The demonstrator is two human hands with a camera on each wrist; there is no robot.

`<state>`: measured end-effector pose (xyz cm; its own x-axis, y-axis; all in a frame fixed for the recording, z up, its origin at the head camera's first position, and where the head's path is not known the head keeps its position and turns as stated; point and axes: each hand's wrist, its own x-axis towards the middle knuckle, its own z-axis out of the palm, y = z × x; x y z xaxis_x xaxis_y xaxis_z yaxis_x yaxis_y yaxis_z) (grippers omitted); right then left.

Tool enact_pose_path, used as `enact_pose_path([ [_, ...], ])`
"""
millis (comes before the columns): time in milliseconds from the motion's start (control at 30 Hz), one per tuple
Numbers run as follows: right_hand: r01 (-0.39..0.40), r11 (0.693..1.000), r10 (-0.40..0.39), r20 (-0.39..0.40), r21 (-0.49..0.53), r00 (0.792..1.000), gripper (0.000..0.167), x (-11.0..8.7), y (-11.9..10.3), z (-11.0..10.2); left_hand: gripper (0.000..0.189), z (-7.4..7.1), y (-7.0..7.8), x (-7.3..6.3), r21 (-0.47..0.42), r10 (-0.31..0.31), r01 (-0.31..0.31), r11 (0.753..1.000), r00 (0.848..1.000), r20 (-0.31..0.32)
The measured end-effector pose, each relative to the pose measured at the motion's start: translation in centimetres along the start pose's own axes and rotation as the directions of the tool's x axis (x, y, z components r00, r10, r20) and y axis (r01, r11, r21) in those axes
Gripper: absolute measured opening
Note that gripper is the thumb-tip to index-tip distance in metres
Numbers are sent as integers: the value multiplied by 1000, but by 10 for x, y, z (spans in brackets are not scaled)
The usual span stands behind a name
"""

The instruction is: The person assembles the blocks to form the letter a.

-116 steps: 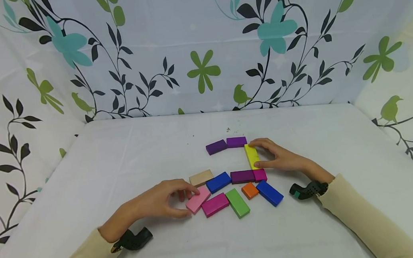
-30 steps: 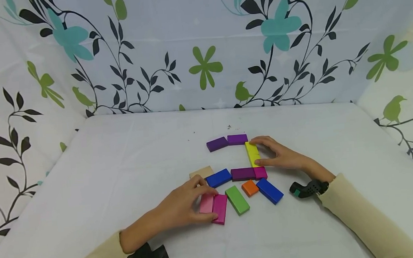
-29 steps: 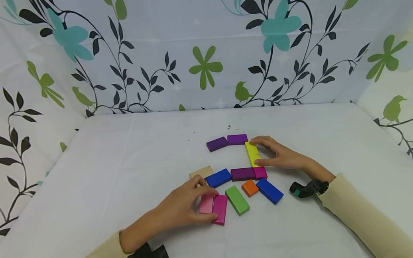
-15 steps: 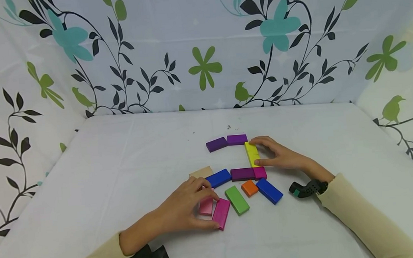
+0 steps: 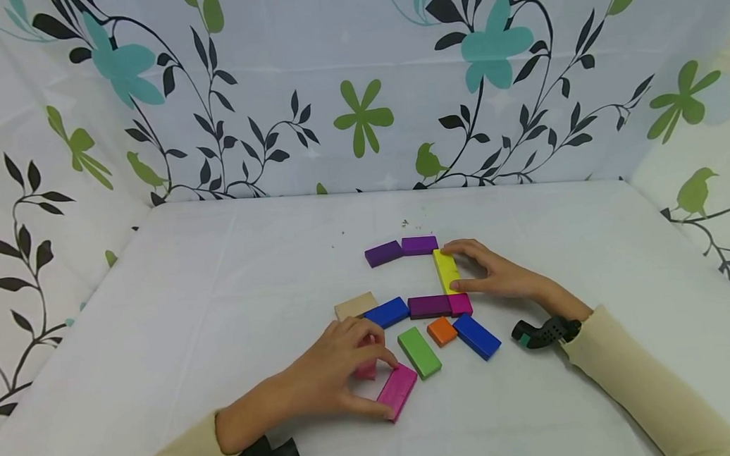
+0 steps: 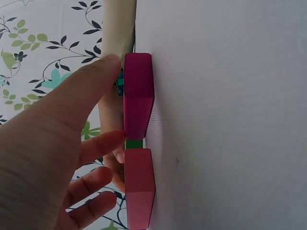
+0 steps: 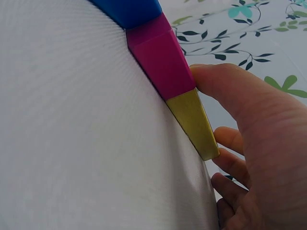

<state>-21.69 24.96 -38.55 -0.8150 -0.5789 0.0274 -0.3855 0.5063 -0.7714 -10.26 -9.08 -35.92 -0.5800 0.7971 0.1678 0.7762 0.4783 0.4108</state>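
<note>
With thumb and index finger, my left hand [image 5: 330, 372] pinches a magenta block [image 5: 398, 391] by its two ends. Behind those fingers a light pink block [image 6: 139, 187] lies flat, partly hidden in the head view. My right hand [image 5: 502, 273] has its thumb and index finger at the ends of a yellow block [image 5: 447, 272]. The right thumb sits right by the seam where yellow meets a small magenta block [image 7: 165, 67]. A green block [image 5: 420, 353] lies just beyond the block in my left fingers.
Two purple blocks [image 5: 420, 245] form the far row. A dark purple block [image 5: 429, 307], a blue block [image 5: 386, 313] and a beige block [image 5: 356, 306] make a nearer row. An orange block [image 5: 441, 331] and another blue block [image 5: 477, 337] lie before it on the white table [image 5: 247, 264].
My left hand has gone from the light pink block to the magenta one, turned it and drawn it away from the pink block, toward me and rightward. My right hand has stayed put.
</note>
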Motion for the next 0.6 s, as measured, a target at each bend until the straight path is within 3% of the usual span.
enact_pose_path([
  [167, 6, 1000, -6, -1, 1, 1000, 63, -1, 1, 0, 49, 0, 4, 1, 41, -19, 19, 999, 1000, 3],
  [300, 7, 1000, -7, 0, 2, 1000, 63, -1, 1, 1, 43, 1, 5, 1, 23, -32, 31, 999, 999, 25],
  [433, 1, 1000, -1, 0, -7, 1000, 63, -1, 2, 0, 35, 0, 6, 0, 11, -13, 13, 1000, 999, 33],
  [600, -7, 1000, 7, 4, -9, 1000, 63, 0, 2, -1, 40, 0, 6, 1, 29, 11, -12, 1000, 1000, 29],
])
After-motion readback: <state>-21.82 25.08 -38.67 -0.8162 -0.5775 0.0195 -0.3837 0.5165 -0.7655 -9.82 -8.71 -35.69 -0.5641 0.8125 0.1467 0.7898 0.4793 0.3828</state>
